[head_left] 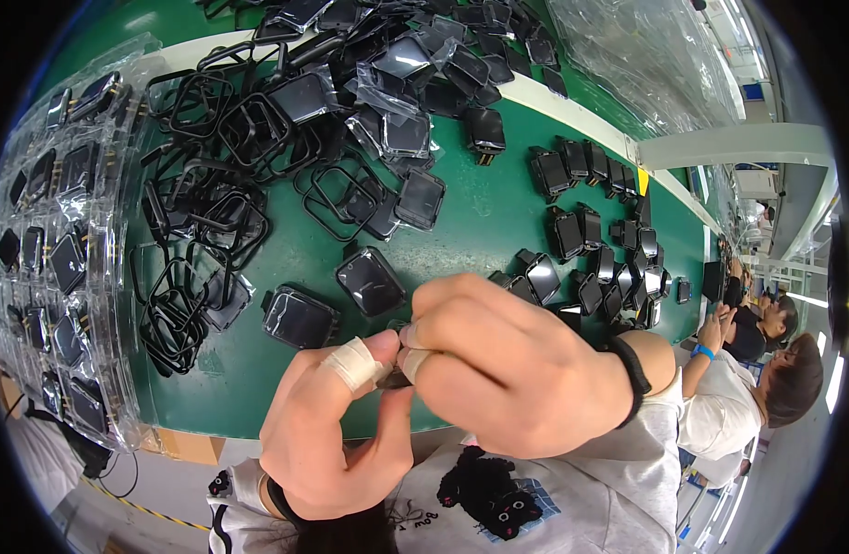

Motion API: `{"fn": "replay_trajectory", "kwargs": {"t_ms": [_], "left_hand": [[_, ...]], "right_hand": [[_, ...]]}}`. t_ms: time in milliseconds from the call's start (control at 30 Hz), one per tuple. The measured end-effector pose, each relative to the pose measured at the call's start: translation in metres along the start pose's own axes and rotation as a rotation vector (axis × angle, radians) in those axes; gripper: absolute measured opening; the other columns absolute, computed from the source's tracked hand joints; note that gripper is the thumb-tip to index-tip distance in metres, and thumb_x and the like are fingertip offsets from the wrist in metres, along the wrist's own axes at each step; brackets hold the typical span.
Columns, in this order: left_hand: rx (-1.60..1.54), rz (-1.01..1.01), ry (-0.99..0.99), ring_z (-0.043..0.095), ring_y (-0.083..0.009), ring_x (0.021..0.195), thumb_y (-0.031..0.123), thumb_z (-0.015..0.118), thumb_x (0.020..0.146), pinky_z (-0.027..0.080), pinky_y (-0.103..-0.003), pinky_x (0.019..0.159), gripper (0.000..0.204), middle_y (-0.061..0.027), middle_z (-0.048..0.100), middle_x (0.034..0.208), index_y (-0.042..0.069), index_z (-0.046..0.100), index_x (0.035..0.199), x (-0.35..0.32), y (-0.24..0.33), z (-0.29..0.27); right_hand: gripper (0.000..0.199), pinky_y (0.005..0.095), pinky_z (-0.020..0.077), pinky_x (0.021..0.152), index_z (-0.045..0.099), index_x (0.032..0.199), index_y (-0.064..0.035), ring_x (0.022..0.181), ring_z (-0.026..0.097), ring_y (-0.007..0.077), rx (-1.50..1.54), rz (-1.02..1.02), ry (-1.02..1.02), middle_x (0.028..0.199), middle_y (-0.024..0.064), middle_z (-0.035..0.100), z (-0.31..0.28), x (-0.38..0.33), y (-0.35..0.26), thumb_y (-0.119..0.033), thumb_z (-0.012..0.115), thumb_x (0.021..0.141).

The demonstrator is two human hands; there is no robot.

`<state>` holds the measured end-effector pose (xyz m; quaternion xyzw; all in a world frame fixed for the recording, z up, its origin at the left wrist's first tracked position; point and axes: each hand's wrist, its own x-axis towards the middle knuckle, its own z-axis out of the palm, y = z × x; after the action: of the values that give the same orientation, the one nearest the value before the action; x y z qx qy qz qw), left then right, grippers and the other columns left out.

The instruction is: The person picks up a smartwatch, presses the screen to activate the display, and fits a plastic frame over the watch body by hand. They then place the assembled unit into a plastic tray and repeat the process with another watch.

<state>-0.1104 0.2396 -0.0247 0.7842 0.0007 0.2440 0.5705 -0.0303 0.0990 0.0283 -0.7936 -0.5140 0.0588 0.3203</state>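
My left hand point(337, 429) and my right hand point(507, 365) meet close under the camera, above the near edge of the green table point(470, 222). Both pinch a small dark part point(397, 377) between thumbs and fingers; most of it is hidden. A strip of tape wraps my left thumb point(355, 362), and my right wrist carries a black band point(633, 367). Just beyond my hands lie two square black screen modules in clear film point(300, 317) point(371, 282).
A heap of black square frames point(207, 212) and bagged modules point(397, 83) covers the table's far left and middle. Rows of finished black units point(581, 231) lie to the right. Clear trays with modules point(60, 249) stand at left. Other people sit at right point(757, 369).
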Motion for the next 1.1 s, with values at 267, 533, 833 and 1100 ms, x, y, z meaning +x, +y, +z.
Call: {"fn": "replay_trajectory", "kwargs": {"t_ms": [267,533,833,1100], "left_hand": [[-0.034,-0.123,-0.167,0.060,-0.0159,0.056,-0.010,0.073,0.060,0.047,-0.023,0.049,0.040,-0.0094,0.065,0.076,-0.003,0.056,0.097,0.000,0.000,-0.015],[0.072,-0.645,-0.299,0.054,-0.0085,0.054,0.000,0.076,0.068,0.041,-0.019,0.051,0.036,-0.0049,0.059,0.069,-0.002,0.055,0.097,0.000,0.004,-0.056],[0.540,-0.175,-0.345,0.057,-0.0104,0.057,0.002,0.075,0.072,0.048,-0.022,0.055,0.038,-0.0055,0.063,0.077,-0.001,0.054,0.104,0.000,0.000,-0.053],[-1.220,-0.835,-0.344,0.059,-0.0222,0.096,0.017,0.060,0.089,0.050,-0.030,0.075,0.057,-0.0183,0.050,0.123,-0.001,0.031,0.134,0.002,-0.001,-0.012]], "right_hand": [[0.030,0.0349,0.0484,0.064,0.057,0.085,0.0055,0.076,0.056,0.0306,0.165,-0.009,-0.103,0.085,0.0142,0.052,-0.003,-0.003,0.013,-0.010,0.072,0.064],[0.045,0.0373,0.0463,0.073,0.058,0.102,0.0003,0.087,0.054,0.0292,-0.197,0.286,-0.312,0.099,0.0128,0.052,-0.045,-0.021,0.024,-0.015,0.075,0.063],[0.046,0.0357,0.0467,0.076,0.058,0.105,-0.0043,0.092,0.054,0.0287,-0.078,0.364,-0.478,0.107,0.0121,0.049,-0.042,-0.027,0.034,-0.003,0.074,0.063],[0.037,0.0331,0.0477,0.074,0.060,0.098,-0.0028,0.091,0.056,0.0279,0.214,0.090,-0.111,0.107,0.0118,0.048,-0.029,0.009,0.015,0.007,0.070,0.064]]}}
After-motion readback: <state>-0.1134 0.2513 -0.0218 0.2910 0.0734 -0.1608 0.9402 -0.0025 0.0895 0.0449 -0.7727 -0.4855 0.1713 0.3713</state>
